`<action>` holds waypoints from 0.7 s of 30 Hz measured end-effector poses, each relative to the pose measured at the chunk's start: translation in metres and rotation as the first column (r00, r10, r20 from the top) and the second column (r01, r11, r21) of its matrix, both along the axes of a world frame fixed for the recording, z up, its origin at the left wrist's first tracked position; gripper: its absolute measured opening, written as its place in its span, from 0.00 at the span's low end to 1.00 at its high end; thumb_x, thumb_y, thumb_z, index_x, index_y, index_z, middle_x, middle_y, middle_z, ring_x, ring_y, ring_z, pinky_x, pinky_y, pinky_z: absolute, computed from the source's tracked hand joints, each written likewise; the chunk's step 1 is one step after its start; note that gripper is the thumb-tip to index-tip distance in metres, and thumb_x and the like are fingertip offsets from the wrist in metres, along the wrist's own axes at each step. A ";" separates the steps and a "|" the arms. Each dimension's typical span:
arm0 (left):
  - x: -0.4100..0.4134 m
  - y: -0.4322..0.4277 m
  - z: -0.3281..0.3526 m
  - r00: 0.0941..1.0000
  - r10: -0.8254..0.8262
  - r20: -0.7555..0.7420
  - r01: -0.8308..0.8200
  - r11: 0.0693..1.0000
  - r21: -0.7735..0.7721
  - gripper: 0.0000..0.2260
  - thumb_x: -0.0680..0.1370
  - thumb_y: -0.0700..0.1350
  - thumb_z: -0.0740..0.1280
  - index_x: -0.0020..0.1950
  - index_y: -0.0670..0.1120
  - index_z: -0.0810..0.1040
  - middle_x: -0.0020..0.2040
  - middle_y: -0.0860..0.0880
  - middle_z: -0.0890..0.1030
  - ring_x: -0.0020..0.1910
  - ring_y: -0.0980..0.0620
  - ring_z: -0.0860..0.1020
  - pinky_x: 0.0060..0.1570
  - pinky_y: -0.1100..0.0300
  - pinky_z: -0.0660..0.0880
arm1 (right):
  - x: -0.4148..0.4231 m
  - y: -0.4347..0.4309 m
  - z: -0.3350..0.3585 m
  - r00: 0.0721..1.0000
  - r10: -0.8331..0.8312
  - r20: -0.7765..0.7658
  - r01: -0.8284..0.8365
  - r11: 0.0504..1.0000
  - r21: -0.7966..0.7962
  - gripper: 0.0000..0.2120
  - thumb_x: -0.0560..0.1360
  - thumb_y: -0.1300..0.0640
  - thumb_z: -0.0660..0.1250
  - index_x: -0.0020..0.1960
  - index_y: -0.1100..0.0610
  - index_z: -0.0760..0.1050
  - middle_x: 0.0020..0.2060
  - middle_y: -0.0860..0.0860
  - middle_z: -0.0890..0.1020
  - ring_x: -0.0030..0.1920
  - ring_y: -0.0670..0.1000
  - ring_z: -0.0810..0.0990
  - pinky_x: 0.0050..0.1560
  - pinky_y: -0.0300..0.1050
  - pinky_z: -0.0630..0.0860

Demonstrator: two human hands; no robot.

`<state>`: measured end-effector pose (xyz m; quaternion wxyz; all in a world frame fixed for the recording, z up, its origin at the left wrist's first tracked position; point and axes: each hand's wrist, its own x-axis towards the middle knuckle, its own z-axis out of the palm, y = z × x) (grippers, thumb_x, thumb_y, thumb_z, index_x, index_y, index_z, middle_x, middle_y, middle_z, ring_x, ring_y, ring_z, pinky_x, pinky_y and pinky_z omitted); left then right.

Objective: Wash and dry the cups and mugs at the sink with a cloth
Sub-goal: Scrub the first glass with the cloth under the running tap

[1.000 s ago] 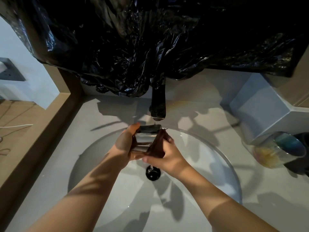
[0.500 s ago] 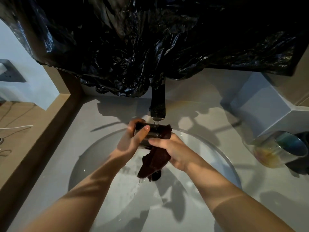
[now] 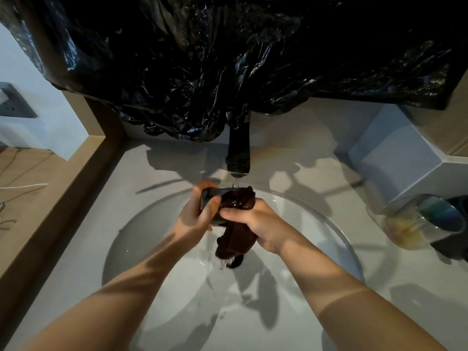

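Observation:
A shiny dark cup [image 3: 210, 198] is held under the running tap [image 3: 238, 158], above the white basin [image 3: 316, 224]. My left hand [image 3: 195, 219] grips the cup from the left, thumb across its side. My right hand [image 3: 258, 224] grips a wet dark brown cloth [image 3: 236, 224] and presses it against the cup. Part of the cloth is bunched at the cup's mouth under the water stream, and the rest hangs down dripping over the drain. Most of the cup is hidden by fingers and cloth.
An iridescent glass [image 3: 415, 221] lies on its side on the counter at the right, with a dark object [image 3: 455, 239] behind it. A grey box [image 3: 395, 158] stands at the back right. Black plastic sheeting [image 3: 228, 59] hangs above the tap. A wooden ledge [image 3: 63, 186] borders the counter's left.
The cup has turned in my left hand. My right hand has shifted the cloth from the cup's side to its top, and its loose end now hangs and drips. Water now runs from the tap.

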<state>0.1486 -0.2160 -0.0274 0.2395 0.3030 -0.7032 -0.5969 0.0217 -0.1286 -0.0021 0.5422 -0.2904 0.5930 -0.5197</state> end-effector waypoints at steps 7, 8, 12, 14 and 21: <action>-0.016 0.000 0.013 0.955 0.184 0.234 -0.236 0.946 0.222 0.15 0.81 0.57 0.57 0.54 0.47 0.73 0.33 0.47 0.77 0.27 0.53 0.73 0.24 0.63 0.70 | 0.010 0.001 -0.008 0.998 -0.056 0.009 0.056 0.998 0.014 0.06 0.73 0.60 0.70 0.50 0.57 0.80 0.44 0.56 0.84 0.45 0.53 0.82 0.50 0.46 0.79; -0.013 0.002 0.010 0.960 0.220 0.171 -0.224 0.974 0.005 0.13 0.79 0.58 0.58 0.54 0.50 0.71 0.38 0.49 0.78 0.33 0.54 0.76 0.31 0.60 0.74 | 0.008 0.000 -0.007 0.972 -0.079 0.221 0.072 0.997 0.039 0.08 0.74 0.59 0.69 0.53 0.58 0.79 0.48 0.59 0.83 0.48 0.57 0.83 0.55 0.53 0.78; 0.003 -0.006 -0.001 0.998 0.023 0.058 0.006 0.888 -0.460 0.18 0.69 0.62 0.56 0.56 0.56 0.66 0.43 0.56 0.75 0.42 0.60 0.76 0.40 0.68 0.72 | -0.003 0.005 0.005 0.861 -0.013 0.508 0.007 1.000 0.015 0.13 0.71 0.60 0.67 0.55 0.61 0.78 0.47 0.61 0.83 0.47 0.58 0.84 0.46 0.56 0.80; 0.002 -0.006 0.006 0.998 -0.035 0.047 0.042 0.989 -0.144 0.17 0.71 0.63 0.58 0.55 0.55 0.69 0.40 0.51 0.77 0.33 0.57 0.76 0.30 0.65 0.71 | -0.004 0.006 0.004 0.957 -0.009 0.291 0.014 1.000 -0.017 0.10 0.73 0.62 0.68 0.54 0.59 0.78 0.47 0.59 0.84 0.48 0.56 0.84 0.49 0.53 0.80; -0.025 0.005 0.011 0.953 0.239 0.185 -0.285 0.912 0.296 0.12 0.79 0.58 0.59 0.53 0.52 0.74 0.36 0.48 0.78 0.31 0.52 0.74 0.30 0.62 0.69 | 0.000 0.000 0.000 0.991 -0.083 0.103 0.078 0.996 0.050 0.07 0.75 0.59 0.69 0.52 0.59 0.80 0.42 0.55 0.84 0.41 0.51 0.84 0.45 0.45 0.80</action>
